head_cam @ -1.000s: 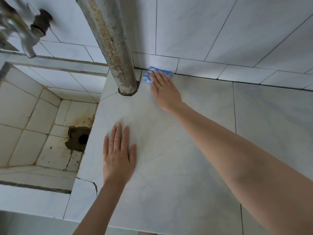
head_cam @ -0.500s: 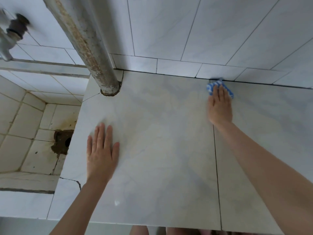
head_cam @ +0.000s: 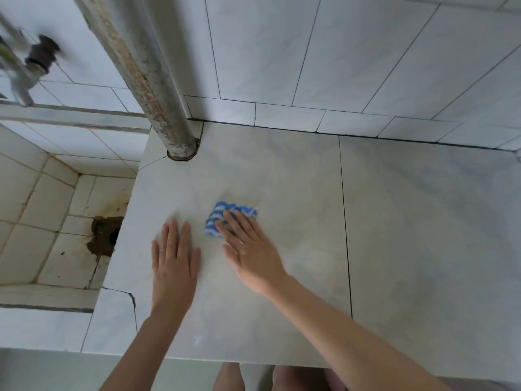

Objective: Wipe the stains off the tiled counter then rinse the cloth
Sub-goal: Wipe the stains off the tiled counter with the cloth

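Observation:
A folded blue-and-white cloth (head_cam: 225,214) lies on the pale tiled counter (head_cam: 282,176), near the middle of the left tile. My right hand (head_cam: 249,245) presses on it with straight fingers and covers its near half. Flat on the counter just left of the cloth rests my left hand (head_cam: 174,256), fingers straight and together, holding nothing. Faint yellowish staining shows on the tile around the cloth.
A rusty vertical pipe (head_cam: 146,77) goes through the counter's back left corner. To the left lies a sunken tiled sink (head_cam: 42,221) with a dirty drain hole (head_cam: 105,235) and a tap (head_cam: 25,71) above it. A tiled wall (head_cam: 338,52) backs the counter. A crack (head_cam: 127,294) marks the counter's left edge.
My right hand has dragged the cloth from the back edge by the wall toward me and to the left, to the middle of the left tile. My left hand stays flat in place.

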Action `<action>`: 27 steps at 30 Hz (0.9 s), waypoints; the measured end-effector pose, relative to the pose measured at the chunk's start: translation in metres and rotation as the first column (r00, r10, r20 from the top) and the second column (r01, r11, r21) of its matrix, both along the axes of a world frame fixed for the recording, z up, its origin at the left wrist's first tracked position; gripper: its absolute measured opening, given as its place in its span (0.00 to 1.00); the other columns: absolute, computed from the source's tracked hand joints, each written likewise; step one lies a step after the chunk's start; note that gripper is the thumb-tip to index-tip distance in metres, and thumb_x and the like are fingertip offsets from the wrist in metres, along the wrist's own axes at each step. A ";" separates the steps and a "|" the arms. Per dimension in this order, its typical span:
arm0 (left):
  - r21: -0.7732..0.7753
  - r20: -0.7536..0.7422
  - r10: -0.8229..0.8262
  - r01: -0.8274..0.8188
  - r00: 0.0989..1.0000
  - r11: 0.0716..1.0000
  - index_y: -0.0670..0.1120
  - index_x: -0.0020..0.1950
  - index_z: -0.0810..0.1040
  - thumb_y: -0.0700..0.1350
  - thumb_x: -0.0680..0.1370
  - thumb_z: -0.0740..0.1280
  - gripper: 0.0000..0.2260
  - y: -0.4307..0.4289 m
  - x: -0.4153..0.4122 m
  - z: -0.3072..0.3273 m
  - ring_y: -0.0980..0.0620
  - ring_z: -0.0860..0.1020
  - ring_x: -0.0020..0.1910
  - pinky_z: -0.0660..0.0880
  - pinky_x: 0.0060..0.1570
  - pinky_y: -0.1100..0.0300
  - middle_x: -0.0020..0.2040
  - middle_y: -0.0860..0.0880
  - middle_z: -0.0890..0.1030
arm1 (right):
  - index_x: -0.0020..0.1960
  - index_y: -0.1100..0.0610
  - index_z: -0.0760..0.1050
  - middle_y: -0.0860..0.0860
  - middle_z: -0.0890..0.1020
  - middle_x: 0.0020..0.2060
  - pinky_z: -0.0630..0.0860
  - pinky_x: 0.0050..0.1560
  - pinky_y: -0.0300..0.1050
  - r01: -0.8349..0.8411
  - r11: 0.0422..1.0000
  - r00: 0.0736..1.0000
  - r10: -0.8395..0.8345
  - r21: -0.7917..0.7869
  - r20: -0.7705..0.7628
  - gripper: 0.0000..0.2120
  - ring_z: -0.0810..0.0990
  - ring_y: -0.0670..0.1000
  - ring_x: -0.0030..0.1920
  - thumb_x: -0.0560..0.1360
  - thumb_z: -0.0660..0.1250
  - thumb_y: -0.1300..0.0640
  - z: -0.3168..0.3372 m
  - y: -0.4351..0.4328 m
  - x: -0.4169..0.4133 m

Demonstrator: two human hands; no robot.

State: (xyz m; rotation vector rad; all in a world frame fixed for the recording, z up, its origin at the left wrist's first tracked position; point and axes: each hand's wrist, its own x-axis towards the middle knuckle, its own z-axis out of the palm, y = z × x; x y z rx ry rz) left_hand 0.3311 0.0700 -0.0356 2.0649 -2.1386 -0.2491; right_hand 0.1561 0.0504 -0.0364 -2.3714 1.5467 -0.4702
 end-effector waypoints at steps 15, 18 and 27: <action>0.039 0.013 -0.023 0.023 1.000 0.999 0.41 0.76 0.53 0.55 0.81 0.41 0.28 0.012 -0.001 0.000 0.47 0.49 0.76 0.46 0.74 0.49 0.77 0.42 0.53 | 0.75 0.59 0.50 0.58 0.55 0.75 0.53 0.73 0.56 0.423 0.899 0.879 -0.378 0.110 -0.289 0.28 0.51 0.58 0.76 0.81 0.30 0.48 -0.012 -0.010 -0.154; 0.043 -0.005 -0.013 0.013 1.000 0.999 0.42 0.76 0.52 0.55 0.81 0.43 0.27 0.012 -0.002 -0.001 0.48 0.48 0.77 0.46 0.75 0.49 0.77 0.43 0.52 | 0.75 0.57 0.54 0.57 0.59 0.74 0.57 0.72 0.56 0.226 0.963 0.965 -0.200 0.148 -0.172 0.26 0.53 0.57 0.75 0.82 0.35 0.50 -0.005 0.027 -0.098; 0.049 -0.034 -0.026 0.027 0.999 0.998 0.44 0.77 0.53 0.54 0.80 0.45 0.27 0.012 0.005 0.001 0.50 0.48 0.76 0.43 0.74 0.54 0.77 0.45 0.53 | 0.71 0.50 0.65 0.49 0.67 0.71 0.57 0.70 0.43 0.109 0.988 0.994 -0.105 0.107 -0.042 0.22 0.62 0.51 0.71 0.82 0.43 0.48 0.029 0.050 -0.028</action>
